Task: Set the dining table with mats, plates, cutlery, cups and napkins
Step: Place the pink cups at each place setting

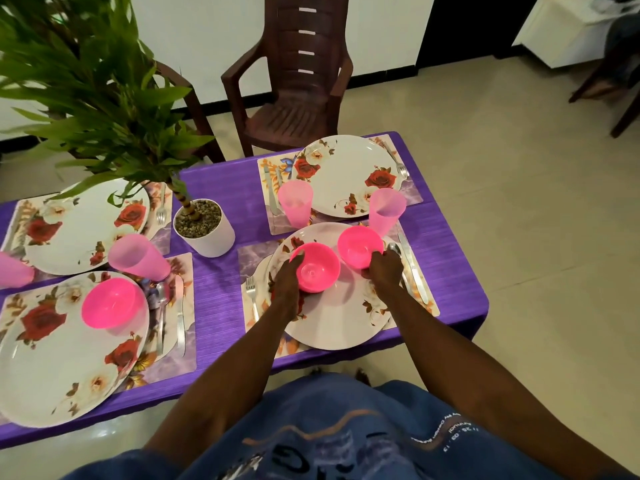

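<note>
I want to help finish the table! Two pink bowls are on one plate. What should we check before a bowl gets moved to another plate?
1. Left hand holds the left pink bowl: ok.
2. Right hand holds the right pink bowl: ok.
3. Far plate has no bowl: ok, free spot.
4. Pink cup stands close behind the right bowl: not ok, could get knocked.
5. Both bowls empty: ok.
6. Napkins laid out: cannot tell, none seen.
</note>
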Tool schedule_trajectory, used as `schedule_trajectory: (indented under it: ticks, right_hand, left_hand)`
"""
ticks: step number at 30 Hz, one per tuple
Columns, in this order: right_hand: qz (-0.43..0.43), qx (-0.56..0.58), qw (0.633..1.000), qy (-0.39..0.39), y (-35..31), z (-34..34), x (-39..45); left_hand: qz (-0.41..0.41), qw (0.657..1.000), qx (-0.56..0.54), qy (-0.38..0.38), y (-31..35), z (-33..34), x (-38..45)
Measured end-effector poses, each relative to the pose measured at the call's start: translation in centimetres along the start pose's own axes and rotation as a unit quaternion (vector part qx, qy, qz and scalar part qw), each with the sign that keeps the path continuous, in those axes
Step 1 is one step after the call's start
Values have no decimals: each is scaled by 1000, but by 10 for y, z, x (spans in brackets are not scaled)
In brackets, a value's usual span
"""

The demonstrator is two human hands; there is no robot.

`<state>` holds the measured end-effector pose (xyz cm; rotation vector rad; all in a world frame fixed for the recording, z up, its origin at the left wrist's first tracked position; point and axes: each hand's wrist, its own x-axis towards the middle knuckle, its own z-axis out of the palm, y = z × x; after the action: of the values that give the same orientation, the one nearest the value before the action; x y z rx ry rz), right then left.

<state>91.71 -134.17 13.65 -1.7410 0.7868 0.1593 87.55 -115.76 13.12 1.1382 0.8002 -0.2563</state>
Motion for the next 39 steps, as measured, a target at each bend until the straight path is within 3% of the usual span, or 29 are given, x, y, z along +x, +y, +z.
schedule_trajectory:
  ticks: [12,21,31,39]
  right_hand:
    - [-18,-34,999,19,4,-4,-2]
    - [-54,-25,995,85,5,-25,-24]
    - [-26,-17,989,142,32,-81,-28]
    - [-8,84,972,220,30,-162,0]
  left_hand:
    - [8,999,22,-22,-3,0,0]
    - [-55,986,30,-153,-14,16,-13]
    - [-76,944,90,-308,-41,81,-36]
    - [-92,937,87,-324,-49,182,-58]
